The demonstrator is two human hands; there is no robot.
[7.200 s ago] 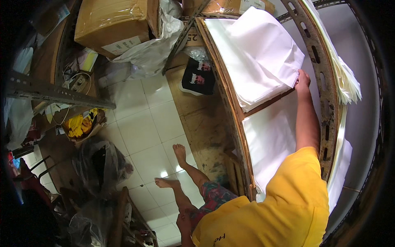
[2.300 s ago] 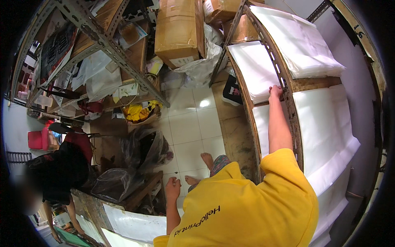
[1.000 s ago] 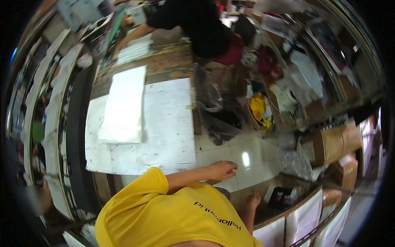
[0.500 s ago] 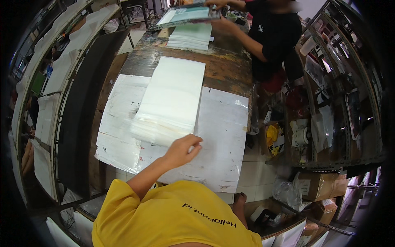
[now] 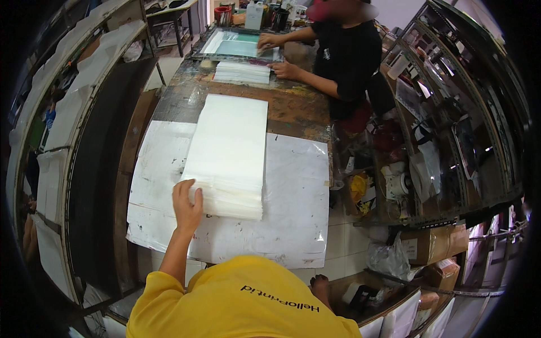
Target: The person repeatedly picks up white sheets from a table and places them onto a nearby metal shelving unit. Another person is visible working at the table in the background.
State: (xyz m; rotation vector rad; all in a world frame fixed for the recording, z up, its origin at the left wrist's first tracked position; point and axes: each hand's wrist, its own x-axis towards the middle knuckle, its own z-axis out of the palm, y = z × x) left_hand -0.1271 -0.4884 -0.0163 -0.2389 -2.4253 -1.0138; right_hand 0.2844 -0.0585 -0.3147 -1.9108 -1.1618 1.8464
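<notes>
The left hand [image 5: 187,207], its grip loosely curved and moderately wide, lies at the seven-o'clock corner of a stack of white sheets [image 5: 230,149]; the right hand's grip I cannot tell. The stack sits at twelve o'clock from the yellow shirt [image 5: 225,301], atop a stained white covering [image 5: 296,208].

A long wooden desk [image 5: 298,112], its bare brown top scuffed and paint-stained, runs up the middle of the frame. Pale glossy tiles cover the floor [image 5: 345,242] at lower right of centre. Along the left stands a rack [image 5: 84,107] with white-covered shelves, a long black surface [image 5: 104,169] beside it. A slotted-metal shelving unit [image 5: 445,218] fills the right side in shadow; the pale lilac wall [image 5: 457,18] at upper right is brighter.
</notes>
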